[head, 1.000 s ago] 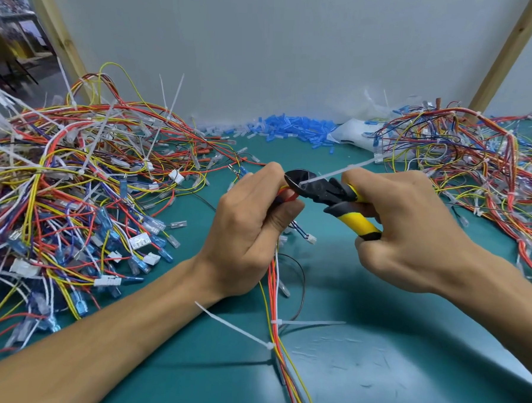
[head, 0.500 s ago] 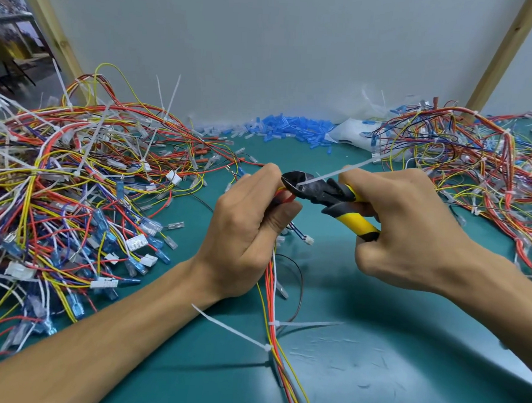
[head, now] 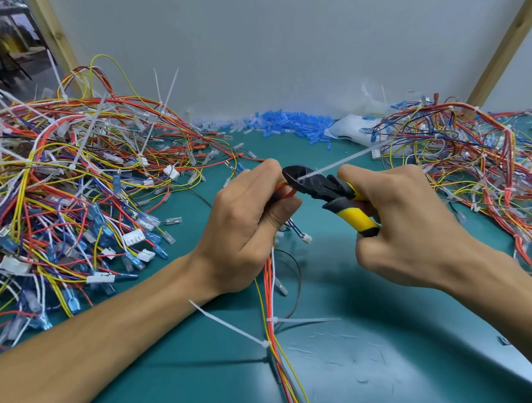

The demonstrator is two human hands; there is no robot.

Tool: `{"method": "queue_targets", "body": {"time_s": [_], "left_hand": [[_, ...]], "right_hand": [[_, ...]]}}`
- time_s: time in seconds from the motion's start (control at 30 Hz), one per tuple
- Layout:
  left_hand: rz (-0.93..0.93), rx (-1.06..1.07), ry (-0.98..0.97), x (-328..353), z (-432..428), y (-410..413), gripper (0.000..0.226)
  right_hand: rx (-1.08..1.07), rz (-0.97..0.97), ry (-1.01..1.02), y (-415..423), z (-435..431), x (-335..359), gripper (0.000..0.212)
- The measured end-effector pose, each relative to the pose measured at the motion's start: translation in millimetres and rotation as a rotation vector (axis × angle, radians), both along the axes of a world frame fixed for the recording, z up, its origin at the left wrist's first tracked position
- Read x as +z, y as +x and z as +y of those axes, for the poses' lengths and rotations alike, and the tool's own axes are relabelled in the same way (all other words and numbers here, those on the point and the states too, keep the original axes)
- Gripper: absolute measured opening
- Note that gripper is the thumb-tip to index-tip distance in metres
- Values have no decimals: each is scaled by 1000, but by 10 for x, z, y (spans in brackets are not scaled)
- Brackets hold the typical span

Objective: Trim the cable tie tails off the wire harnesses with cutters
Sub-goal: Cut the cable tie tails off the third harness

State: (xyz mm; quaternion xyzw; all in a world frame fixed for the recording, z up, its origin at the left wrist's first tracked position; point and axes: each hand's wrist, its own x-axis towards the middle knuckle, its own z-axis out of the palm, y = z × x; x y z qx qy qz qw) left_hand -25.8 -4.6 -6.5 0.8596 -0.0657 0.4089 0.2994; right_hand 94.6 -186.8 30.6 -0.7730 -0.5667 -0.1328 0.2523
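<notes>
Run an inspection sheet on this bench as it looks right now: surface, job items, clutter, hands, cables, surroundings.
Surface: teal mat, scuffed near the front.
Job's things: yellow-handled cutters, jaws at the base of a white tie tail; untrimmed tails lower on the held harness.
Clutter: blue sleeves heaped at the wall; white bag.
Grippers: left hand grips the harness; right hand grips the cutters.
Cables: left harness pile; right harness pile.
Surroundings: grey wall, wooden post.

Matt black metal cutters (head: 316, 185) with glossy yellow plastic grips, smooth teal mat (head: 375, 330), bare wooden posts (head: 500, 56)
</notes>
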Motion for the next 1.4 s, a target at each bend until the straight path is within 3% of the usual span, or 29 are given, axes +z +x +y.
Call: {"method": "queue_targets", "body": {"time_s": [0.27, 0.4, 0.5, 0.77, 1.13, 1.4], "left_hand": [[0, 1, -7, -4, 0, 2, 30], [-15, 16, -50, 10, -2, -2, 27], [-14, 24, -60, 9, -4, 4, 28], [3, 14, -12, -8, 12, 9, 30], [19, -12, 31, -20, 7, 11, 27], [6, -17, 29, -22, 0, 12, 28]], "right_hand": [[23, 6, 91, 2, 22, -53, 13], [21, -21, 101, 32, 8, -24, 14], [-9, -60, 119, 42, -15, -14, 32], [-12, -17, 98, 18, -11, -31, 43], [103, 254, 0, -80, 43, -55, 22], [71, 281, -28, -113, 27, -47, 16]]}}
